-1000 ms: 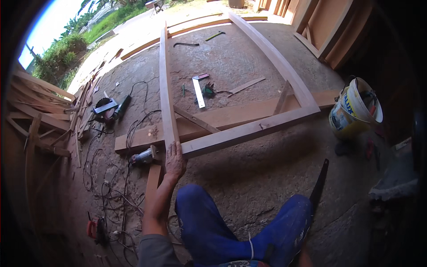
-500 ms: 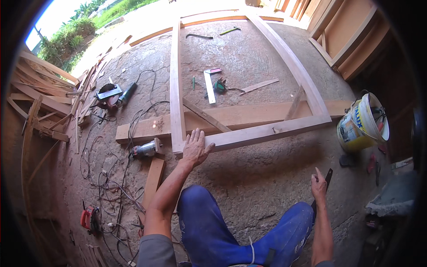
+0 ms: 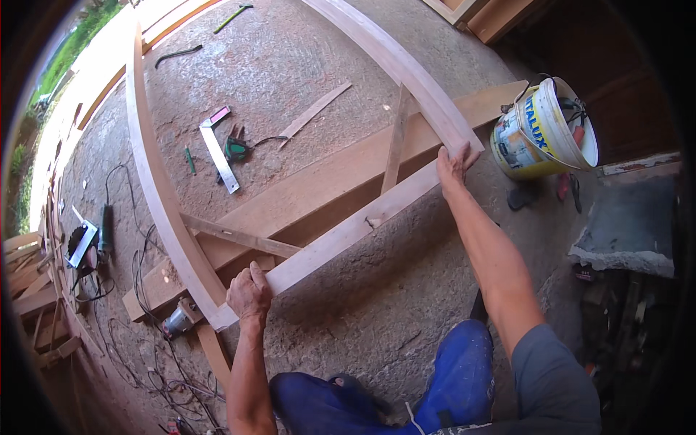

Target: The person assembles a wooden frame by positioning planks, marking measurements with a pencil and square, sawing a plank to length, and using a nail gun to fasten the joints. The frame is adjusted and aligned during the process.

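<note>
A large wooden frame point(image 3: 333, 246) lies across a thick wooden beam point(image 3: 268, 203) on the floor. My left hand point(image 3: 250, 291) is closed over its near rail, close to the left corner. At the right corner, my right hand point(image 3: 457, 168) grips the end of the same rail, thumb and fingers about the joint. Thin diagonal braces point(image 3: 239, 235) cross the two near corners. Inside the frame lie a try square point(image 3: 217, 156) with a white blade, a green tool with a cord point(image 3: 235, 147), and a thin wood strip point(image 3: 315, 114).
A paint bucket point(image 3: 525, 138) holding tools stands beside the right corner. Left of the frame are a router point(image 3: 181, 319), a circular saw point(image 3: 85, 243) and tangled cords point(image 3: 156, 377). A curved dark bar point(image 3: 177, 55) lies farther off. A grey slab point(image 3: 627, 225) sits at right.
My right hand has come up from beside my right knee and taken hold of the frame's right corner. My left hand has closed on the rail. The view has turned rightward.
</note>
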{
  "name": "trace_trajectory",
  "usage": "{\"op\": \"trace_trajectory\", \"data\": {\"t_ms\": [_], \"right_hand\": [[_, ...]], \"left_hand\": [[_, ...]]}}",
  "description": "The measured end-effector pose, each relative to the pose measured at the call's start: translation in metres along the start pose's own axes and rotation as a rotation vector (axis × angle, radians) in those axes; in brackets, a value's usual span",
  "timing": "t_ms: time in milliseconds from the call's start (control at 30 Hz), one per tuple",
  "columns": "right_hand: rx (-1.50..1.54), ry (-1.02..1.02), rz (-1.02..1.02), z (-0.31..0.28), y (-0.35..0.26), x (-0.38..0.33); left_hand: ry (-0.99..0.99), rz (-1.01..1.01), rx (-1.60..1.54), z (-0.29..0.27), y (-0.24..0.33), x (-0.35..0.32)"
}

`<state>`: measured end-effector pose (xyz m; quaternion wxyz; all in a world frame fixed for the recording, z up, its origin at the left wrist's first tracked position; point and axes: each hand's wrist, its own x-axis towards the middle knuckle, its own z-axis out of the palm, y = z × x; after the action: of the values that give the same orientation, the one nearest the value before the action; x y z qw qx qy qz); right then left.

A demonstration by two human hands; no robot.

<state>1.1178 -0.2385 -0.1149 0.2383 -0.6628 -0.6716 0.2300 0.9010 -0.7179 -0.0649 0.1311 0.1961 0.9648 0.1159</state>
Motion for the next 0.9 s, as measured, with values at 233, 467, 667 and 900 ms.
{"op": "trace_trajectory", "data": {"t_ms": [233, 467, 667, 900], "right_hand": [[-0.271, 0.065, 0.364, 0.018, -0.049, -0.015], [-0.212, 0.089, 0.323, 0.021, -0.063, -0.017], [-0.191, 0.118, 0.263, 0.017, -0.061, -0.019], [-0.113, 0.071, 0.235, 0.005, -0.065, -0.021]], "left_hand": [[-0.112, 0.075, 0.129, 0.003, -0.017, -0.001], [-0.274, 0.048, 0.201, -0.017, -0.01, 0.013], [-0.266, 0.144, -0.007, -0.027, 0.156, 0.127], [-0.235, 0.841, 0.019, 0.008, 0.448, 0.31]]}}
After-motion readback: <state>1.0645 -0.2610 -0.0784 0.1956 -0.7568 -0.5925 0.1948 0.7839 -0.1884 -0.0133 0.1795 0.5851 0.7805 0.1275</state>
